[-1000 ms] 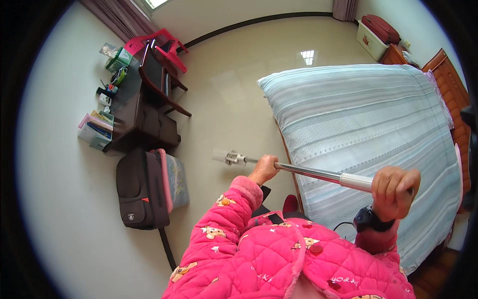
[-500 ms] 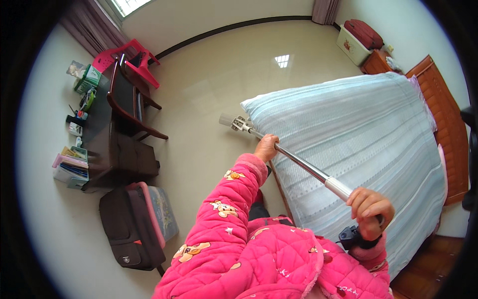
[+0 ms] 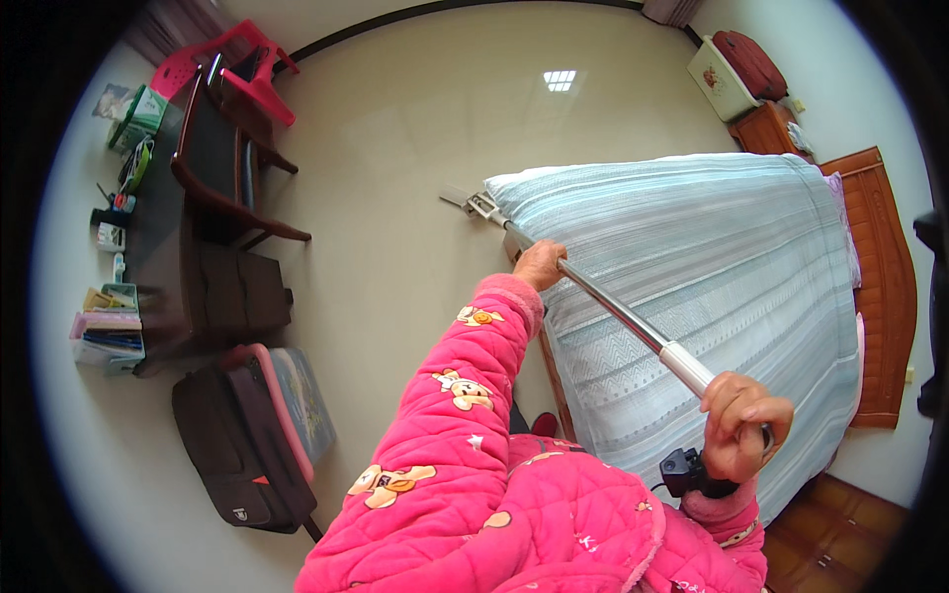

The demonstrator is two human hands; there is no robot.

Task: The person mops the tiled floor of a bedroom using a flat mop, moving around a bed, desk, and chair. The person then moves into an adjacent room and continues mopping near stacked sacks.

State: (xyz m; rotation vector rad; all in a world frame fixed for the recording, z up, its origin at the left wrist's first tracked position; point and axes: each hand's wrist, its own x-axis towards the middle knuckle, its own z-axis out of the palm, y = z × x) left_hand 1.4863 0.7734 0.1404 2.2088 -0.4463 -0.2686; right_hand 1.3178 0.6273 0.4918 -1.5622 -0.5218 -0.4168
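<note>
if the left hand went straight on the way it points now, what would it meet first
Beyond the metal pole in its grip, the left hand points toward the striped bedspread, so probably that; depth is unclear, and it might pass above the cloth.

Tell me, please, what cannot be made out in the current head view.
Head view: the pale end piece of the long silver metal pole is blurred and small; its exact shape is unclear.
Head view: the right hand covers part of the white tubular handle.
Head view: the blue-and-grey striped fabric bedspread hides whatever is beneath it.
Head view: the dark picture rim cuts off a black object at right.
</note>
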